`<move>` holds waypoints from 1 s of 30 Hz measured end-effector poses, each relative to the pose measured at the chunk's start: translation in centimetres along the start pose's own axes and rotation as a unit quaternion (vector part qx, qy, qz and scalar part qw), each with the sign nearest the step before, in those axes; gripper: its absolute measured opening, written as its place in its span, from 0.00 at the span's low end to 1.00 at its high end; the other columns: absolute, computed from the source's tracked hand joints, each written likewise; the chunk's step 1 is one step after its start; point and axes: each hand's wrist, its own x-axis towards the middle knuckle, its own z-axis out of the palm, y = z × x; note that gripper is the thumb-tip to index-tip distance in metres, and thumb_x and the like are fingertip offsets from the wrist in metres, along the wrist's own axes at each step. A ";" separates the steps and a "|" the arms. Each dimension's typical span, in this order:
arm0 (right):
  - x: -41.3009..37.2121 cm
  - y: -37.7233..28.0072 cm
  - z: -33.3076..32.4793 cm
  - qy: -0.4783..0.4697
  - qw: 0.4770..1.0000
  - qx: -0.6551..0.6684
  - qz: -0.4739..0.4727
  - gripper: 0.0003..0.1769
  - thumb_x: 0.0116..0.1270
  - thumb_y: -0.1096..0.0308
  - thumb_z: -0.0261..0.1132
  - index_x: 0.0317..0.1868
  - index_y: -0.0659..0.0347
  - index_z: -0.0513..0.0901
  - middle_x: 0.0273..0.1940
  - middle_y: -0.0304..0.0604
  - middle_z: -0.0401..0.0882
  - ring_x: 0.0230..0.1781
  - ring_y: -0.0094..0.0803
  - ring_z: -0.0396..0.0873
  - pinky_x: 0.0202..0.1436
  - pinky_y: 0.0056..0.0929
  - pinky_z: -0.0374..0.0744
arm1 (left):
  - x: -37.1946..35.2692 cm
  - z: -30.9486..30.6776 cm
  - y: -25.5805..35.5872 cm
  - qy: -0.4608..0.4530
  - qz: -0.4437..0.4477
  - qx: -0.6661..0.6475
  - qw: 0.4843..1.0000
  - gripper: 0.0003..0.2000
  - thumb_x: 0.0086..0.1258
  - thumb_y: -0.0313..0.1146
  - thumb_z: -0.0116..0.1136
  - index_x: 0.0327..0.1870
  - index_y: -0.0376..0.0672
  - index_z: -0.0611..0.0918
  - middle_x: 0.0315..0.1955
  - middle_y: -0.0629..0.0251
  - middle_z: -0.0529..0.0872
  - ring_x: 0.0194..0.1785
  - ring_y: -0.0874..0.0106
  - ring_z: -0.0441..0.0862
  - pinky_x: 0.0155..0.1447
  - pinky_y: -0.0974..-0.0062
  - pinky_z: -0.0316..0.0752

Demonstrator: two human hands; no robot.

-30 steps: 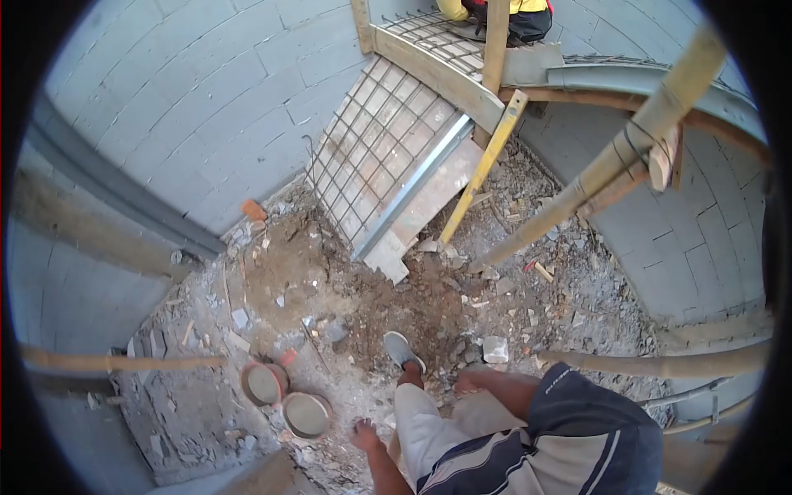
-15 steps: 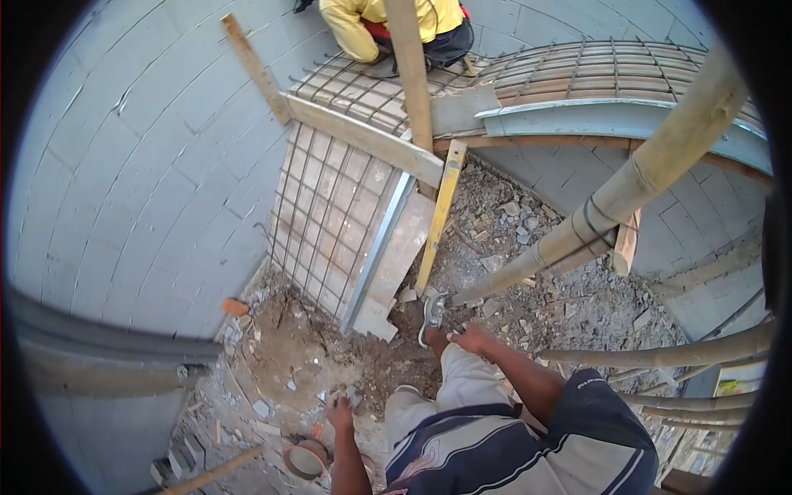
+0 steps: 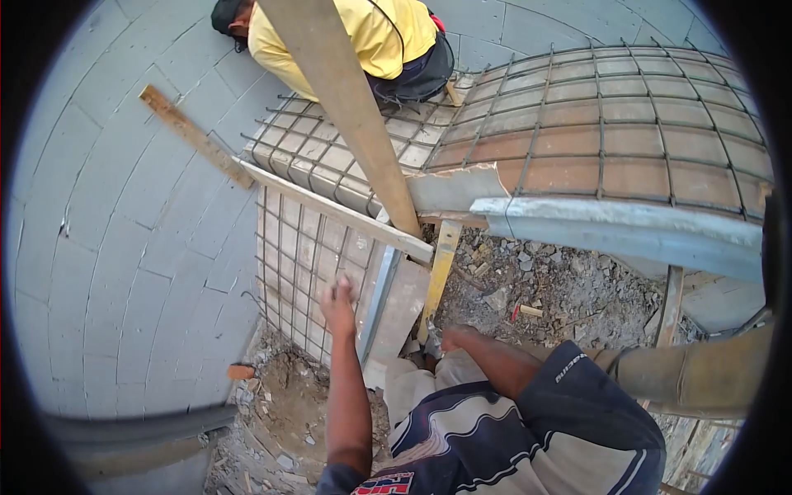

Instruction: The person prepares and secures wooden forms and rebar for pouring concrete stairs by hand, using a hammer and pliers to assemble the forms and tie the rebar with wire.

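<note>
My left hand [image 3: 337, 307] is raised over the lower rebar mesh [image 3: 289, 247], its fingers loosely apart with nothing in them. Under that mesh lies pale formwork board, edged on the right by a grey metal strip [image 3: 380, 290]. My right hand [image 3: 459, 338] is by my knee, close to the foot of a yellow spirit level [image 3: 440, 272]; its fingers are mostly hidden. The level leans against the end of a wooden crossboard [image 3: 338, 208] that spans the mesh.
A person in a yellow top [image 3: 384, 41] crouches on the upper mesh against the block wall [image 3: 124, 272]. A tall plank [image 3: 346, 107] rises ahead of me. Rubble [image 3: 553, 289] covers the ground, and a thick bamboo pole [image 3: 701, 371] is at right.
I have moved forward, nearer the mesh and crossboard. My left hand has risen from low over the ground to over the mesh. The crouching person leans further left.
</note>
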 end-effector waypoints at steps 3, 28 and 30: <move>1.3 1.2 0.0 0.005 1.000 0.015 -0.006 0.24 0.57 0.51 0.63 0.47 0.58 0.86 0.52 0.52 0.82 0.54 0.49 0.80 0.56 0.43 0.78 | 7.1 5.4 6.4 -0.058 0.057 -0.015 0.997 0.17 0.72 0.40 0.58 0.52 0.36 0.79 0.47 0.62 0.83 0.50 0.70 0.82 0.51 0.70 0.77; -40.8 -8.5 -23.8 0.569 0.792 0.221 0.009 0.28 0.65 0.50 0.64 0.57 0.63 0.78 0.29 0.40 0.76 0.29 0.30 0.76 0.33 0.30 0.74 | 20.2 16.6 7.5 -0.433 -0.116 -0.199 0.871 0.16 0.73 0.29 0.48 0.58 0.37 0.77 0.49 0.65 0.84 0.49 0.76 0.82 0.54 0.76 0.75; -39.5 -8.2 -29.1 0.625 0.747 0.225 -0.011 0.26 0.67 0.49 0.61 0.54 0.62 0.80 0.23 0.32 0.70 0.23 0.18 0.66 0.27 0.17 0.65 | 20.4 16.2 9.3 -0.472 -0.138 -0.151 0.858 0.16 0.73 0.29 0.48 0.59 0.36 0.77 0.51 0.64 0.83 0.50 0.74 0.81 0.56 0.75 0.74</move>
